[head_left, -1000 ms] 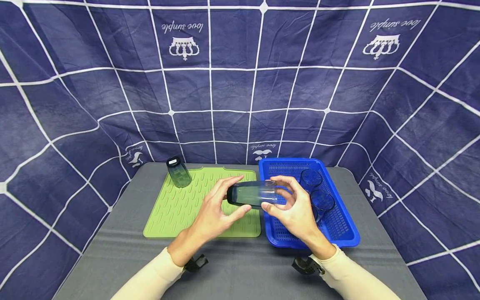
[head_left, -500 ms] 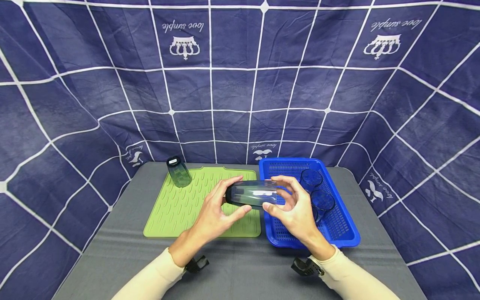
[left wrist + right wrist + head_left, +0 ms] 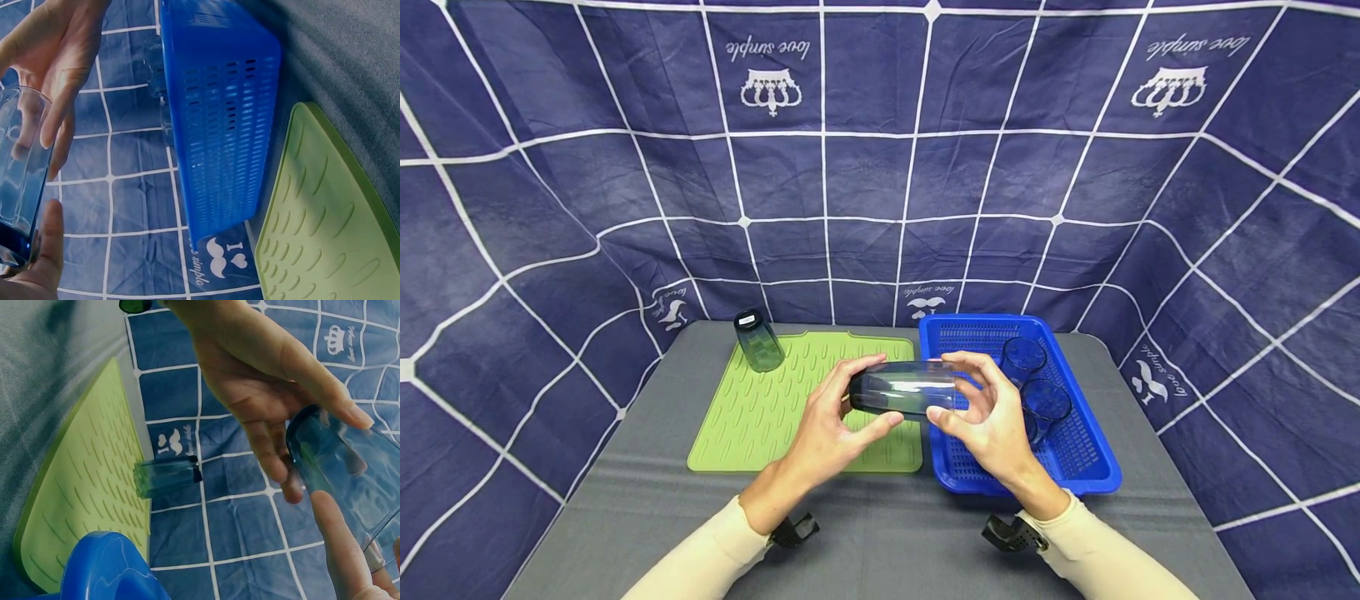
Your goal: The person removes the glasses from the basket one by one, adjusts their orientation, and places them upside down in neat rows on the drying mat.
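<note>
Between my two hands a bluish drinking glass (image 3: 904,390) lies on its side in the air, its dark base toward the left and its clear rim toward the right. My left hand (image 3: 831,417) grips the base end, thumb below and fingers above. At the rim end my right hand (image 3: 988,417) holds it the same way. In the left wrist view the glass (image 3: 22,169) shows at the left edge, a hand at each end. The right wrist view has the glass (image 3: 350,469) at the right, with the left hand (image 3: 269,381) around its base.
A second glass (image 3: 760,343) stands upside down on the far left corner of the green drying mat (image 3: 752,417). To the right, a blue plastic basket (image 3: 1093,454) holds several glasses (image 3: 1045,400). Grey cloth (image 3: 880,533) covers the table; a blue checked curtain (image 3: 865,183) hangs behind.
The held glass has turned slightly about its long axis and shifted a little left, and reflections on it differ. Both hands keep nearly the same place.
</note>
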Demonstrator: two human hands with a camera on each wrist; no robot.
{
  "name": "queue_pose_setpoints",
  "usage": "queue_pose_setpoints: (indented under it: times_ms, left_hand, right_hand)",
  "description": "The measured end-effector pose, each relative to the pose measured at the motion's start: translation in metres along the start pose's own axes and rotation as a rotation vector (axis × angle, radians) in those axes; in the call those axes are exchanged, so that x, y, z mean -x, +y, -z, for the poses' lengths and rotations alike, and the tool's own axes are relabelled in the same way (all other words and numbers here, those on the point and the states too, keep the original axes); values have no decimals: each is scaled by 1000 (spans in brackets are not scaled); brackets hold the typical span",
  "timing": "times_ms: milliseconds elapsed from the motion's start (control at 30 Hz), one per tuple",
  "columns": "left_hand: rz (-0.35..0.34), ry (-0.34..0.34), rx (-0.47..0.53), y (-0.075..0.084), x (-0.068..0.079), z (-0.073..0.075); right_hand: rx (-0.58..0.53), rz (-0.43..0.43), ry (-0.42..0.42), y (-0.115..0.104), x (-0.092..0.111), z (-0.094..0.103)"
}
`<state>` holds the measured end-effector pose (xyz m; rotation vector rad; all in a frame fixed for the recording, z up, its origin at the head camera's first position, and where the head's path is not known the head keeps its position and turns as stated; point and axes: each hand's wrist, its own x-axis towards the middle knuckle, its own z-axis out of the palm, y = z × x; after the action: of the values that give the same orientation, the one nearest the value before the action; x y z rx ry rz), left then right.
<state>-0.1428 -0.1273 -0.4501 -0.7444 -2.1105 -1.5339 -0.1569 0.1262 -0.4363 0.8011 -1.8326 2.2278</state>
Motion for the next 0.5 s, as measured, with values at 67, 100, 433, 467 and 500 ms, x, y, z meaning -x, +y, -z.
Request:
queue_pose_setpoints:
  times_ms: [67, 100, 433, 467, 500]
  left_hand:
    - [0, 2, 31, 1, 0, 0]
    - [-2, 3, 47, 1, 0, -1]
    - [-8, 5, 188, 5, 0, -3]
    - [-8, 6, 201, 5, 0, -3]
    - [-8, 8, 215, 6, 0, -3]
  right_hand:
    - [-16, 5, -7, 0, 0, 0]
    - [-23, 8, -10, 0, 0, 0]
    - [-78, 5, -16, 0, 1, -2]
    - [-79, 11, -16, 0, 1, -2]
    - [-81, 17, -16, 1, 1, -1]
